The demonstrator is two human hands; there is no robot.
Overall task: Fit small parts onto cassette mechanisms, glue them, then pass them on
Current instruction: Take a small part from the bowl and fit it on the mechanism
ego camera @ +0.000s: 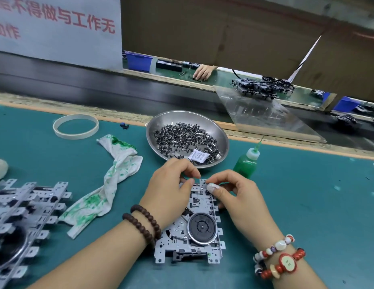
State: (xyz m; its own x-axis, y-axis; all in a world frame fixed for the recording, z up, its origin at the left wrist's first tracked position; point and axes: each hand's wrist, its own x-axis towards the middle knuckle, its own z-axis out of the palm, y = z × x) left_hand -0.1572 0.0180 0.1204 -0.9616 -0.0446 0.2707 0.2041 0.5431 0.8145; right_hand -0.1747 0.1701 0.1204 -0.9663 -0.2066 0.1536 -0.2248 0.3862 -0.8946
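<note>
A silver cassette mechanism (pixel 192 236) with a black flywheel lies on the green mat in front of me. My left hand (pixel 169 192) rests over its upper left part, fingers curled and pinching at its top edge. My right hand (pixel 234 197) grips the upper right side, its bandaged fingertip pressing at the top edge; any small part between the fingers is hidden. Just behind the hands stands a steel bowl (pixel 215 130) holding several small dark parts and a white sachet. A green glue bottle (pixel 247 161) stands upright right of the bowl.
A stack of silver mechanisms (pixel 21 215) fills the left. A white rag stained green (pixel 111 182) lies between it and my left hand. A white ring (pixel 76 126) sits far left. Beyond the mat runs a black conveyor belt (pixel 119 88); another person's hand (pixel 202 73) works opposite.
</note>
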